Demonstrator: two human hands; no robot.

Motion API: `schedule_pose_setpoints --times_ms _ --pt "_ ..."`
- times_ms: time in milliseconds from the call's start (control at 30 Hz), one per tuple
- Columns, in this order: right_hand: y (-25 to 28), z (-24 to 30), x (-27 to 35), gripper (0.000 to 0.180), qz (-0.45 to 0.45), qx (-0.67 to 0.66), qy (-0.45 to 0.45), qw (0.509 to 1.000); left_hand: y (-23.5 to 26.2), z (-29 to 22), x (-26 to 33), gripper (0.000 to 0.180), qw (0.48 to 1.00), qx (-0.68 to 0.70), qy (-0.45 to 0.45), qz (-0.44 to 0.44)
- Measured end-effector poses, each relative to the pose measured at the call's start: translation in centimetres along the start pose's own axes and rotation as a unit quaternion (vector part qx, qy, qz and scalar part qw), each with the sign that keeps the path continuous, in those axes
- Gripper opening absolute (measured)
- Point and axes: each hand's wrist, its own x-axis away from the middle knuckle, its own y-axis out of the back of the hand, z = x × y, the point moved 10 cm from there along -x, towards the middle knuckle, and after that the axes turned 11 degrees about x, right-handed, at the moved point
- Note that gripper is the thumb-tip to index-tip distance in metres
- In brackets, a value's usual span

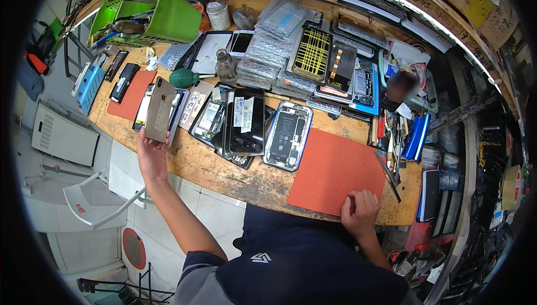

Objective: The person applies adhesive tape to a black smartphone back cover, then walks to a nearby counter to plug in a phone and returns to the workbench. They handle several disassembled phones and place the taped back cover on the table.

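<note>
At a crowded repair bench, a person's left hand lifts a gold-backed phone upright above the left end of the wooden surface, fingers clamped on its lower edge so the rear shell and camera face the wearer, seemingly for inspection. Beneath and behind it lie a red mat and a row of dark handsets, parked flat within reach; a green basket of tools sits at the back. A green rubber air blower and a small glass bottle stand near the middle, close to a stack of black screens and an opened phone laid face down with battery and boards exposed. Bagged spare parts are piled behind. Further right, an orange work mat lies bare at the near edge, where the right hand rests on its corner, fingers curled together into a loose fist and holding nothing visible. Hand tools cluster just beside the mat
</note>
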Motion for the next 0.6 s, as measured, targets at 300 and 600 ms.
schedule_pose_setpoints --times_ms 300,600 --pt "0.01 0.05 -0.03 0.012 0.000 -0.003 0.001 1.000 0.89 -0.41 0.19 0.065 0.999 -0.023 -0.018 -0.035" --pt "0.05 0.07 -0.05 0.013 0.000 -0.006 0.002 1.000 1.03 -0.01 -0.12 0.061 0.999 -0.009 -0.023 -0.038"
